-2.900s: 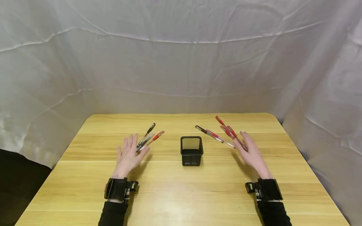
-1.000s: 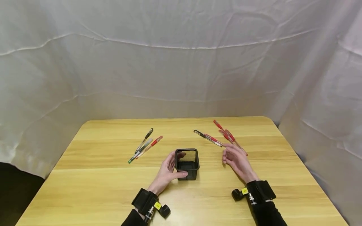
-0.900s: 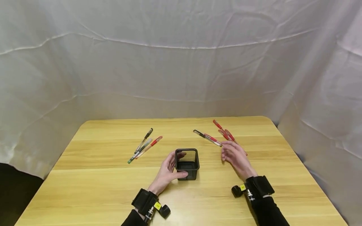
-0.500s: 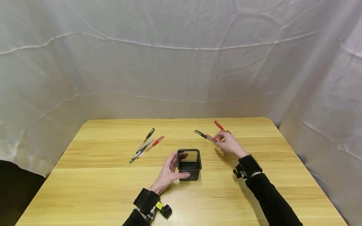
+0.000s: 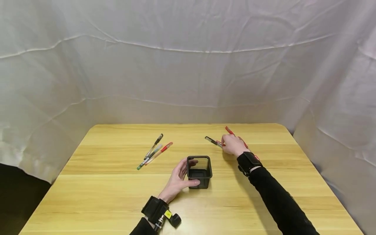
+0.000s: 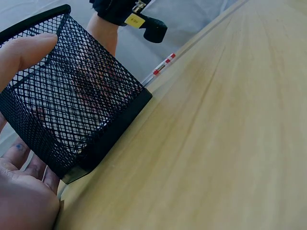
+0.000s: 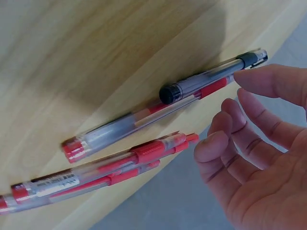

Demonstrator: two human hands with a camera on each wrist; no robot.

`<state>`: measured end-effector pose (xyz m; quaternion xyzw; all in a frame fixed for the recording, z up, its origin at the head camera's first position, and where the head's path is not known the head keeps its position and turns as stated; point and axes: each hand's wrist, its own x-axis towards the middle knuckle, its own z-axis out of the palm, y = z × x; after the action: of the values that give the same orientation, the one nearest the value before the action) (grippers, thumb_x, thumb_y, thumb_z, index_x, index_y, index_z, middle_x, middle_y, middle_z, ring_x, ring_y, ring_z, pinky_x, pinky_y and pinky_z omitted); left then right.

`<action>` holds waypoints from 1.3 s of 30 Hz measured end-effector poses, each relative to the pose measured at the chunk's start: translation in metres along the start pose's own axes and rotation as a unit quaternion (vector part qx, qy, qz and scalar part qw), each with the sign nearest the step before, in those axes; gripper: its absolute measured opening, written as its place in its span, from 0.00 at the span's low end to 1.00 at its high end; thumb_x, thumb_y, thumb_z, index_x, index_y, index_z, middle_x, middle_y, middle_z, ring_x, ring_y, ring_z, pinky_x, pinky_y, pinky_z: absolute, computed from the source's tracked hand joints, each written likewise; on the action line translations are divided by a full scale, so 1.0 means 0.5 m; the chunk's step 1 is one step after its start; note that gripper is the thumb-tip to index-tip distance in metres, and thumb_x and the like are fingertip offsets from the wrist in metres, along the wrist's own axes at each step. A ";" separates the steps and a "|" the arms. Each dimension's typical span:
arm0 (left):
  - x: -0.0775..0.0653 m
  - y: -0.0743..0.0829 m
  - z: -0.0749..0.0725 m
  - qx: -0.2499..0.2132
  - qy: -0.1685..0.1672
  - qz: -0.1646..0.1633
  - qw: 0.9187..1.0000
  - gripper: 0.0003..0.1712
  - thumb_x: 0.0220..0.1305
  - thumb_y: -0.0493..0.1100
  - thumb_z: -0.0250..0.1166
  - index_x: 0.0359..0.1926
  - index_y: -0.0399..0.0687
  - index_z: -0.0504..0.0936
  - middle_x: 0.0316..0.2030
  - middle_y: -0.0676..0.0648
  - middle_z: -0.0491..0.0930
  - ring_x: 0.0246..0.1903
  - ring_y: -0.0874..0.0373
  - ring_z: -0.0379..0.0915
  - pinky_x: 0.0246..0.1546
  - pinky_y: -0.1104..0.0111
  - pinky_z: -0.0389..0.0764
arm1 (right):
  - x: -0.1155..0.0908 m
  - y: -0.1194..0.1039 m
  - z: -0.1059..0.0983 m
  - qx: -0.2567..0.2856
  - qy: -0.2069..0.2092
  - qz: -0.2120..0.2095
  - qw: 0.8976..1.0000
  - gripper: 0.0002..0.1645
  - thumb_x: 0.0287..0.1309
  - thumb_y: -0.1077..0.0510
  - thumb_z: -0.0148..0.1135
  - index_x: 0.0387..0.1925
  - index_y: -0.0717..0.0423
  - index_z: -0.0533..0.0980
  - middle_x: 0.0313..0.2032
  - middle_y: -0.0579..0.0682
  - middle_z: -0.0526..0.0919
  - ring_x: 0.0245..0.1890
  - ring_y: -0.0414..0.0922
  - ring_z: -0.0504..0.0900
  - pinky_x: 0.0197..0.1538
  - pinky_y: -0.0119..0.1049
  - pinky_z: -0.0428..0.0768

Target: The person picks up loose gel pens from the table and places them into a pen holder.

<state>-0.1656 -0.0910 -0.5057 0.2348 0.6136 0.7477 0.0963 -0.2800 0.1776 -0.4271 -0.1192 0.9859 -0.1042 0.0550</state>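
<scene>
A black mesh pen holder (image 5: 205, 183) stands upright on the table. My left hand (image 5: 175, 182) grips it from the left, thumb across the near wall and fingers behind; the left wrist view shows the mesh (image 6: 91, 91) close up. My right hand (image 5: 233, 145) is over the right group of pens. In the right wrist view its fingers are loosely curved, with a gap to the thumb (image 7: 268, 81). The thumb tip is at the capped end of a red pen (image 7: 108, 139), beside a black pen (image 7: 206, 79); contact is unclear. More red pens (image 7: 96, 175) lie alongside.
On the left of the wooden table (image 5: 117, 195) lie a black pen (image 5: 158, 139), a red pen (image 5: 165, 148) and a green-ended pen (image 5: 141, 165), partly crossed. A pale cloth (image 5: 188, 75) hangs behind and at both sides.
Since the oldest frame, my left hand has left the left pens and taken hold of the pen holder, now nearer me. My right hand has moved forward and left, over the right pens.
</scene>
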 end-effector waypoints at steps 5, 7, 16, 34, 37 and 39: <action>-0.001 0.003 0.001 -0.001 -0.004 -0.002 1.000 0.49 0.54 0.35 0.76 0.73 0.39 0.61 0.72 0.29 0.62 0.72 0.64 0.62 0.75 0.82 0.56 | 0.015 -0.010 0.007 -0.027 -0.009 0.023 0.999 0.03 0.58 0.62 0.61 0.31 0.58 0.74 0.34 0.55 0.80 0.35 0.54 0.78 0.38 0.53 0.79; -0.002 0.005 0.001 0.000 -0.004 -0.006 1.000 0.49 0.54 0.36 0.77 0.73 0.40 0.60 0.73 0.31 0.63 0.73 0.64 0.61 0.75 0.82 0.56 | 0.018 -0.017 0.010 -0.040 -0.007 0.028 0.999 0.05 0.58 0.62 0.62 0.30 0.58 0.73 0.33 0.55 0.79 0.35 0.54 0.78 0.37 0.54 0.79; 0.001 0.001 0.002 -0.002 0.002 -0.004 1.000 0.48 0.53 0.35 0.77 0.72 0.39 0.62 0.72 0.31 0.64 0.74 0.57 0.61 0.75 0.81 0.56 | 0.030 -0.032 0.015 -0.079 0.009 0.017 0.997 0.05 0.57 0.62 0.63 0.32 0.59 0.74 0.36 0.58 0.81 0.36 0.56 0.81 0.36 0.53 0.81; 0.003 -0.001 0.001 -0.006 0.003 -0.004 1.000 0.49 0.53 0.35 0.77 0.72 0.39 0.62 0.72 0.30 0.64 0.71 0.62 0.63 0.75 0.79 0.58 | 0.034 -0.044 0.030 -0.085 0.015 0.012 0.996 0.07 0.59 0.63 0.63 0.28 0.59 0.74 0.32 0.59 0.81 0.34 0.59 0.81 0.35 0.56 0.82; 0.003 -0.001 0.000 -0.002 0.001 -0.007 1.000 0.48 0.53 0.35 0.77 0.73 0.41 0.62 0.72 0.30 0.63 0.72 0.63 0.63 0.75 0.80 0.57 | 0.034 -0.045 0.033 -0.089 0.010 0.016 0.996 0.09 0.59 0.63 0.64 0.26 0.59 0.73 0.31 0.58 0.80 0.32 0.57 0.80 0.34 0.54 0.82; 0.003 -0.002 0.000 0.000 0.000 -0.006 1.000 0.48 0.54 0.35 0.77 0.72 0.42 0.62 0.72 0.30 0.64 0.72 0.62 0.62 0.76 0.79 0.57 | 0.033 -0.046 0.034 -0.089 0.007 0.013 0.996 0.09 0.58 0.62 0.64 0.26 0.59 0.73 0.31 0.58 0.80 0.31 0.56 0.79 0.33 0.54 0.82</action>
<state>-0.1671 -0.0902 -0.5064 0.2311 0.6153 0.7469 0.1009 -0.2886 0.1486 -0.4399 -0.1097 0.9931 -0.0162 0.0382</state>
